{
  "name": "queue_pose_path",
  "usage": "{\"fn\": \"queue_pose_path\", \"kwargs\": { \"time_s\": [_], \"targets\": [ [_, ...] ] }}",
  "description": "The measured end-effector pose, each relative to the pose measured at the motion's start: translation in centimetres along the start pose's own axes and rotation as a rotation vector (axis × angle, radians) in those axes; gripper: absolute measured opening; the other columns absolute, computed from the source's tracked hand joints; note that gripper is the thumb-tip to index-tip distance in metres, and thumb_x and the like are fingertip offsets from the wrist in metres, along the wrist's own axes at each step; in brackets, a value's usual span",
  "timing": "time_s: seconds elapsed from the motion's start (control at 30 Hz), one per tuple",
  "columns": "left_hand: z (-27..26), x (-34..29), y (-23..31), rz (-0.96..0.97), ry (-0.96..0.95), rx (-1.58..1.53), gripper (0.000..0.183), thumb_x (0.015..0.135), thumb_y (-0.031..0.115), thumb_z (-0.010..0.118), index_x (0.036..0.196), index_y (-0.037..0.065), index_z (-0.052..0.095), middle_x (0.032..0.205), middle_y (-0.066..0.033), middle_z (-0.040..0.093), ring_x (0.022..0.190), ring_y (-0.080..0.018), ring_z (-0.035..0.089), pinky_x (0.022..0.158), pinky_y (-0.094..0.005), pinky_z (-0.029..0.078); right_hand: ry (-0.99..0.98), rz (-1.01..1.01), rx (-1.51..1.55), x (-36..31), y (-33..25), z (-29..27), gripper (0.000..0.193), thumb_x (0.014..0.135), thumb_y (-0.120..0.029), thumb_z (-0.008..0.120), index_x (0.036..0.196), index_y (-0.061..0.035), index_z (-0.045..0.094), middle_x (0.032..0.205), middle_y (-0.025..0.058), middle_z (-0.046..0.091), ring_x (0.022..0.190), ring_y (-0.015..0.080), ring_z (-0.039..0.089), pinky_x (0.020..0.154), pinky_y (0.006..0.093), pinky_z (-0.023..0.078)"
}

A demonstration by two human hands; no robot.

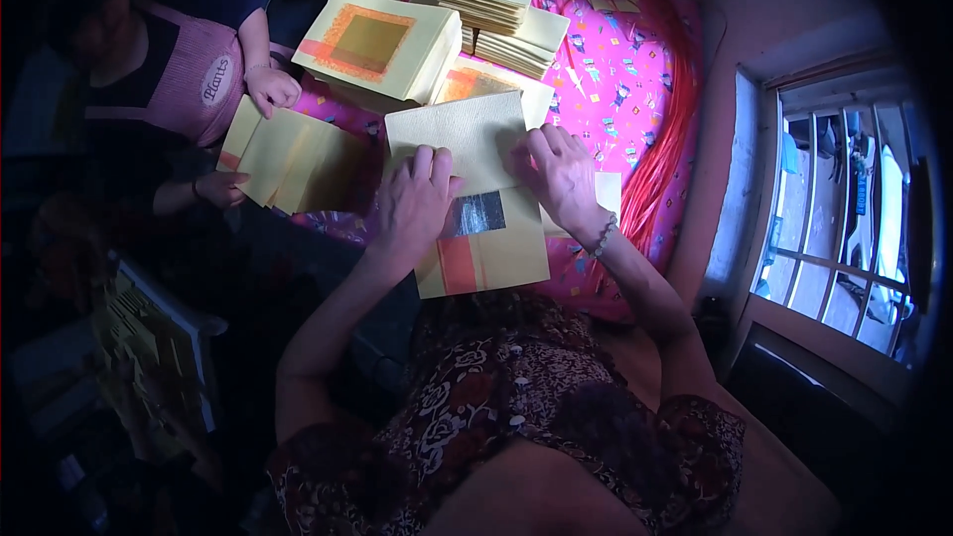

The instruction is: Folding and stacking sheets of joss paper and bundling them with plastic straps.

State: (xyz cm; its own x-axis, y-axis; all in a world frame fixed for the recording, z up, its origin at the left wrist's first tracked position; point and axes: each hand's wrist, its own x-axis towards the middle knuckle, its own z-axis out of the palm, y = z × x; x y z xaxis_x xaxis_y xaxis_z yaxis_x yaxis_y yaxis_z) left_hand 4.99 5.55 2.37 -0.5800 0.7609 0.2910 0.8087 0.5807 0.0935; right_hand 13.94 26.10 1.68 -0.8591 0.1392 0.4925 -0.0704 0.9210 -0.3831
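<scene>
A yellow paper sheet point(514, 256) lies in front of me at the table's near edge, its far part folded over toward me with the plain textured side up. Below the fold show a silver foil patch point(480, 214) and a faded red band. My left hand point(412, 201) is closed on the left side of the folded part, fingers curled over it. At the right side, my right hand point(566, 179), with a bead bracelet on the wrist, pinches the paper's edge. Its fingertips are partly hidden in shadow.
Beyond my hands stand a thick paper stack point(382, 40) with an orange-bordered gold print and piles of folded paper point(484, 0). Red plastic strands point(667, 149) run down the right of the pink patterned cloth point(615, 69). On the left, a co-worker in a pink apron point(194, 69) handles yellow sheets point(298, 154).
</scene>
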Motion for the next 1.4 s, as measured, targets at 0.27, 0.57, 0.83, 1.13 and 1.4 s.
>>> {"fn": "queue_pose_path", "kwargs": {
  "time_s": [0.27, 0.57, 0.83, 1.13, 1.4],
  "targets": [
    [0.6, 0.0, -0.2, 0.019, -0.031, 0.033, 0.033, 0.086, 0.031, 0.066, 0.105, 0.008, 0.051, 0.095, -0.0093, 0.051, 0.083, -0.0265, 0.061, 0.070, -0.0379, 0.052, -0.136, -0.116, 0.017, 0.8, -3.3, 1.6, 0.020, 0.091, -0.023, 0.062, 0.087, -0.0082, 0.050, 0.071, 0.0080, 0.060, 0.060, 0.0261, 0.062, 0.049, 0.0386, 0.048],
    [0.2, -0.4, -1.7, 0.068, 0.120, -0.258, 0.031, 0.085, 0.020, 0.069, 0.112, 0.010, 0.056, 0.103, -0.0096, 0.050, 0.093, -0.0272, 0.056, 0.079, -0.0374, 0.049, -0.180, -0.131, 0.047, 0.6, -1.5, 2.0, 0.020, 0.093, -0.023, 0.060, 0.092, -0.0073, 0.047, 0.076, 0.0096, 0.059, 0.065, 0.0286, 0.063, 0.052, 0.0405, 0.048],
    [0.7, -1.2, -4.2, 0.150, 0.100, -0.497, 0.024, 0.087, 0.006, 0.063, 0.110, 0.012, 0.066, 0.108, -0.0098, 0.049, 0.100, -0.0279, 0.047, 0.086, -0.0364, 0.043, -0.239, -0.147, 0.133, 0.5, -1.5, 1.6, 0.021, 0.094, -0.024, 0.059, 0.096, -0.0077, 0.046, 0.085, 0.0100, 0.058, 0.071, 0.0297, 0.063, 0.055, 0.0416, 0.050],
    [1.6, -1.7, -5.7, 0.186, 0.079, -0.607, 0.024, 0.089, 0.002, 0.059, 0.109, 0.011, 0.066, 0.116, -0.0100, 0.049, 0.107, -0.0273, 0.047, 0.091, -0.0349, 0.042, -0.242, -0.173, 0.152, 0.5, -1.3, 1.6, 0.022, 0.094, -0.025, 0.058, 0.099, -0.0074, 0.047, 0.088, 0.0105, 0.059, 0.078, 0.0295, 0.064, 0.063, 0.0400, 0.053],
    [0.7, -1.7, -6.0, 0.143, 0.081, -0.701, 0.026, 0.085, 0.008, 0.066, 0.111, 0.010, 0.065, 0.116, -0.0104, 0.054, 0.107, -0.0271, 0.051, 0.093, -0.0374, 0.042, -0.368, -0.386, -0.062, 1.6, -1.9, 0.4, 0.026, 0.089, -0.023, 0.059, 0.102, -0.0055, 0.046, 0.096, 0.0094, 0.049, 0.085, 0.0263, 0.063, 0.067, 0.0374, 0.055]
  ]
}}
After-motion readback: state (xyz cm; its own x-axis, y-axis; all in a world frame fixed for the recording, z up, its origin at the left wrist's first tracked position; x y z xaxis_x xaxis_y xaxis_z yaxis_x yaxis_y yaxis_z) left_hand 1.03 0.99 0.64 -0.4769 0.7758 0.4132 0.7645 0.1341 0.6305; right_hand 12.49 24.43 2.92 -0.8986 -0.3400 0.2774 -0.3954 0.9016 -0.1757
